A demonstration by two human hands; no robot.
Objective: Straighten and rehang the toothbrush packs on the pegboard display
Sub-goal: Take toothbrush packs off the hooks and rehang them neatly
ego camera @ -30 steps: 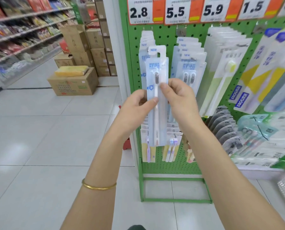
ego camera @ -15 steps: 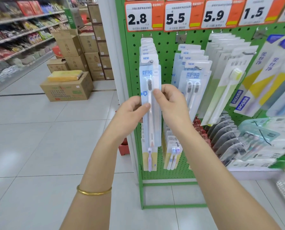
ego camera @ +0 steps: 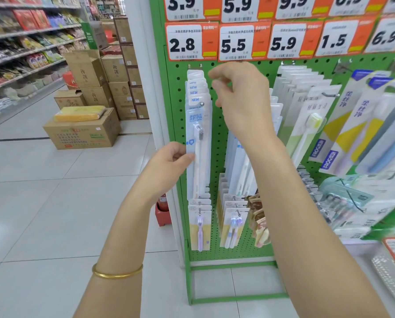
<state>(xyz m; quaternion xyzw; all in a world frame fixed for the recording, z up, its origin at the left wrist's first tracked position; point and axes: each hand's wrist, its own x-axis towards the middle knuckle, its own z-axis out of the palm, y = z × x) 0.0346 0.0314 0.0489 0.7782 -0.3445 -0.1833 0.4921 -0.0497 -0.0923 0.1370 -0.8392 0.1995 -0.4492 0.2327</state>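
Left hand (ego camera: 169,160) pinching edge of toothbrush pack (ego camera: 198,125), right hand (ego camera: 242,97) raised, fingers loosely curled, holding nothing.

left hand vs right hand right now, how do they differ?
Left hand pinches the left edge of the front toothbrush pack, which hangs on its peg; right hand holds nothing, fingers loosely curled. Left hand sits at the pack's mid-height; right hand is higher, beside the pack's top. Both are in front of the green pegboard.
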